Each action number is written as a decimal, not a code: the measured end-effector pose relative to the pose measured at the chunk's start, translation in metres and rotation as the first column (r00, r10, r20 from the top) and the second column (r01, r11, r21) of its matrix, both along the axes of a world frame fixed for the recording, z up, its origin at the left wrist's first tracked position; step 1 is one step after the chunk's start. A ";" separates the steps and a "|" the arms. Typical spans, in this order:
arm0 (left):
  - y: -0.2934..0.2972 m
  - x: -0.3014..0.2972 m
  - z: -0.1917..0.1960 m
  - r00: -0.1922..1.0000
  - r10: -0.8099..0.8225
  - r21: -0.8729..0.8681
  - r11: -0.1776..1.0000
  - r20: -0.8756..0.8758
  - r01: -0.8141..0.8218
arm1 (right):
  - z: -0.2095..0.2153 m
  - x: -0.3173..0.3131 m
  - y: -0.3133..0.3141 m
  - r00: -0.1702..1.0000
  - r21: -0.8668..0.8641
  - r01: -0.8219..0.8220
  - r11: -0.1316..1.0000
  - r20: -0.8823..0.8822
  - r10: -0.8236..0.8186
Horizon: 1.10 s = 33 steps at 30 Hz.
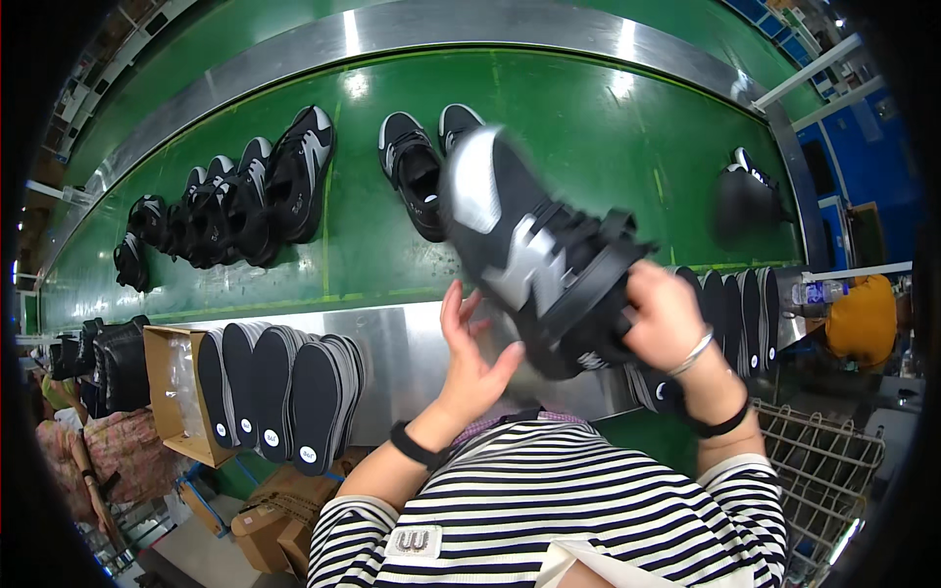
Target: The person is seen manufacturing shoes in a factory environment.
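A black sneaker with silver panels (534, 257) is lifted in front of me, slightly smeared by motion. Its heel and collar are gripped by my right hand (662, 312), whose thumb and fingertips are partly hidden by the shoe. My left hand (477, 363) is beside the sneaker's sole edge, fingers spread, holding nothing. Beyond the lifted shoe, another black and silver sneaker (410, 162) stands on the green conveyor belt (368, 260). The toe of one more sneaker (459, 120) shows behind the lifted one, its rest hidden.
Stacked black insoles (319, 392) lie on the steel ledge (402, 343) to the left, by an open cardboard box (174, 387). More insoles (750, 318) are at right. Several sneakers (299, 171) line the belt's left; a dark shoe (750, 201) sits far right. A wire basket (823, 461) stands lower right.
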State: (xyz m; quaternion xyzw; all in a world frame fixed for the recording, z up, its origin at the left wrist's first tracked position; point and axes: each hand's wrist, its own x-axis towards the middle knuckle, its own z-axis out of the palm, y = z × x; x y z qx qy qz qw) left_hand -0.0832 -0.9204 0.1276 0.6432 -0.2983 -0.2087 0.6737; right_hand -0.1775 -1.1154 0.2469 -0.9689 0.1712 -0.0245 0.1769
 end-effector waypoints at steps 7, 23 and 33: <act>0.067 -0.001 -0.027 0.923 -0.154 0.224 0.944 -0.352 0.243 | -0.084 0.008 0.119 0.962 -0.146 0.098 0.984 -0.238 -0.131; 0.042 0.000 0.039 0.762 -0.315 0.319 0.936 0.566 0.149 | -0.127 -0.037 0.098 0.970 0.022 0.218 0.976 0.102 -0.219; -0.013 0.003 0.008 0.858 -0.367 0.489 0.857 0.360 0.161 | -0.138 -0.033 0.098 0.960 0.116 0.131 0.985 0.234 -0.155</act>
